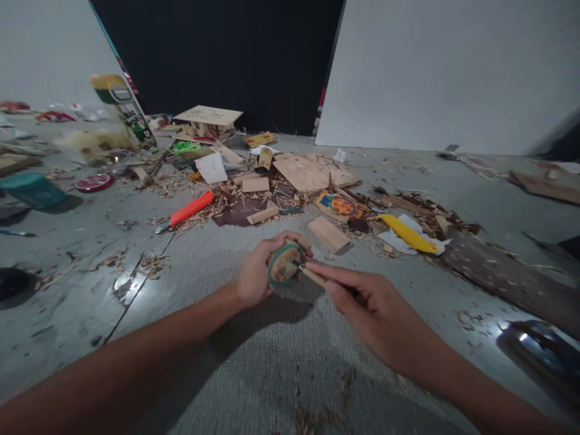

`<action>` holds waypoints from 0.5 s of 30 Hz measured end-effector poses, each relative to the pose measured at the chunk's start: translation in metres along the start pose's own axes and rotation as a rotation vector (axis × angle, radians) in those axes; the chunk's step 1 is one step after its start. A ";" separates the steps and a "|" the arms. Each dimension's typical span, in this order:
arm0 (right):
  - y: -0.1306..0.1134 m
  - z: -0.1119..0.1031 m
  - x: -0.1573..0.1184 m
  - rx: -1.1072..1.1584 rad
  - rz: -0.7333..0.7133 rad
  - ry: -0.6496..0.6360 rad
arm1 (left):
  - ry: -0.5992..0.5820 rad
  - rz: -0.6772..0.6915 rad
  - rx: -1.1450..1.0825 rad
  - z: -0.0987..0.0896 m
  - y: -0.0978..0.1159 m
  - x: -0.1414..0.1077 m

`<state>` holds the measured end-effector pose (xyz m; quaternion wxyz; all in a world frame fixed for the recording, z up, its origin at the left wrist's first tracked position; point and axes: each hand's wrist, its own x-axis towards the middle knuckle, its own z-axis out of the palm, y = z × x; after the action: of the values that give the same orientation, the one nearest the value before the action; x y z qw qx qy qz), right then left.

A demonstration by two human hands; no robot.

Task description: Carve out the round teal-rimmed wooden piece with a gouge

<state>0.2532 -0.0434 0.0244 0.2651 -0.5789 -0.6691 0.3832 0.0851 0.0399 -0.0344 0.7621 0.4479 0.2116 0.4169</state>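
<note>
My left hand is wrapped round a small round wooden piece with a green rim, tilted so its brown, patchy face shows. A thin carving tool with a pale wooden handle is pinched in the fingers of my right hand. Its dark metal tip meets or nearly meets the face of the round piece; I cannot tell which. Both hands are above the grey floor. Just beyond them lies a plain wooden block.
Wood shavings and several wood pieces spread across the floor ahead. An orange-handled tool lies left of centre, a yellow-handled one to the right. Farther back are a wooden board, a printed container and a teal container.
</note>
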 end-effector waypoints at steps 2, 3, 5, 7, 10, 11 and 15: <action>0.001 0.002 -0.001 -0.007 -0.009 -0.011 | -0.002 -0.013 0.022 0.000 -0.001 0.000; 0.002 0.002 -0.001 -0.009 -0.016 -0.011 | -0.006 -0.014 0.033 -0.001 -0.001 0.000; 0.002 0.003 -0.001 -0.015 -0.023 -0.008 | -0.013 -0.005 0.055 -0.001 -0.002 -0.001; 0.002 0.003 -0.001 -0.012 -0.013 -0.018 | -0.017 0.002 0.069 -0.002 -0.002 -0.001; 0.002 0.003 -0.001 -0.010 0.003 -0.037 | -0.028 0.004 0.053 -0.003 -0.002 -0.001; 0.001 0.004 -0.001 -0.013 0.004 -0.038 | -0.038 0.002 0.047 -0.002 -0.001 -0.001; -0.001 0.005 -0.004 -0.085 -0.041 -0.006 | -0.077 0.019 0.128 0.000 0.001 -0.004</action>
<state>0.2500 -0.0487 0.0226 0.2460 -0.5748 -0.6974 0.3505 0.0826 0.0368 -0.0340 0.7353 0.5137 0.2039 0.3922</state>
